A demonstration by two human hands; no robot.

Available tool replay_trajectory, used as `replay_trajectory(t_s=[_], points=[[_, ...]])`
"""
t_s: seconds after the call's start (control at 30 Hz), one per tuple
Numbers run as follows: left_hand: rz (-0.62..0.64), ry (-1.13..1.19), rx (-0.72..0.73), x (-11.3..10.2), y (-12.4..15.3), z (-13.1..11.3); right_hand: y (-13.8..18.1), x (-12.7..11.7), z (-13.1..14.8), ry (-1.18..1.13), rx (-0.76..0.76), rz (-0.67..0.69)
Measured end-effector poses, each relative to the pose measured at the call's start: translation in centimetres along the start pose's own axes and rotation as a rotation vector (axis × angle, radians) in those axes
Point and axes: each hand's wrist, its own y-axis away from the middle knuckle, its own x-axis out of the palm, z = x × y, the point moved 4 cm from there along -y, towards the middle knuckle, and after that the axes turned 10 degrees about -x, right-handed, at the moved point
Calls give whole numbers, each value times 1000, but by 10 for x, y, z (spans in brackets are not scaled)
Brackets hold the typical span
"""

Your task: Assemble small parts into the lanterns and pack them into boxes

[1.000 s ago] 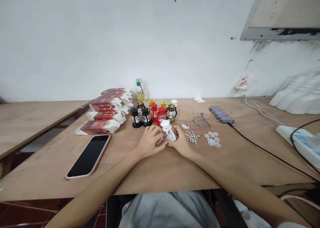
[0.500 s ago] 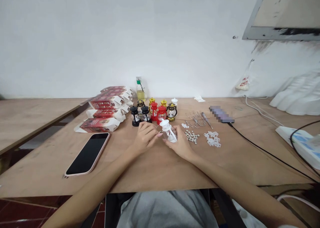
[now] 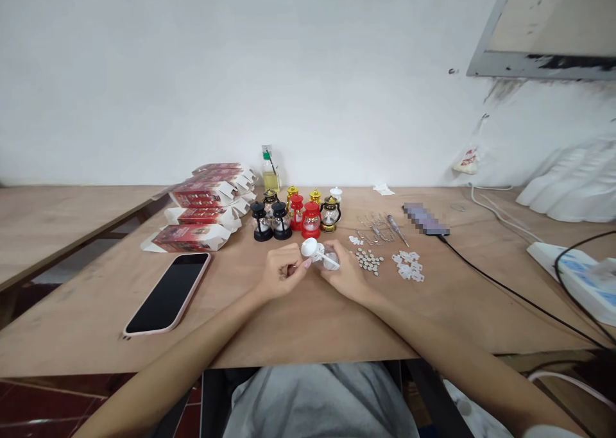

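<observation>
A small white lantern with a clear globe is tilted with its cap toward my left side. My right hand is wrapped around its globe and base. My left hand is closed in a pinch just beside the cap, on a thin wire handle that its fingers mostly hide. Beyond my hands stand several finished-looking lanterns: black ones, red ones, gold ones, a black-and-gold one and a white one. Bent wire handles lie to the right.
Button cells, white plastic pieces and a screwdriver lie right of my hands. Red boxes and a phone are on the left. A bottle stands by the wall; a cabled device and power strip lie right.
The white lantern has tipped, so its cap now points left and toward me. My left hand has turned and its fingers have curled in tighter beside it; my right hand keeps its hold.
</observation>
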Motion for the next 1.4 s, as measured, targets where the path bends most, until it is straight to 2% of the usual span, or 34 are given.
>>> replay_trajectory(t_s=[0.1, 0.23, 0.43, 0.67, 0.87, 0.97, 1.1, 1.23, 1.4], points=[[-4, 55, -61, 0, 0, 3, 1, -1, 3, 40, -25, -11], [-13, 19, -52, 0, 0, 1, 3, -3, 7, 104, -8, -37], [133, -79, -1, 10, 5, 2, 5, -4, 9, 97, 22, -69], [289, -166, -32, 23, 9, 10, 3, -3, 1, -88, 86, -132], [316, -154, 10, 22, 9, 6, 2, 2, -4, -320, 79, -140], [271, -117, 67, 18, 9, 0, 1, 3, -2, -359, 37, -121], [166, -22, 91, 10, 6, -6, -1, -5, -3, -175, -79, -128], [30, 135, -33, -3, 2, 1, -3, -13, -2, 128, -318, -129], [36, 225, -103, -6, -1, 6, -1, -13, -2, 285, -437, -111]])
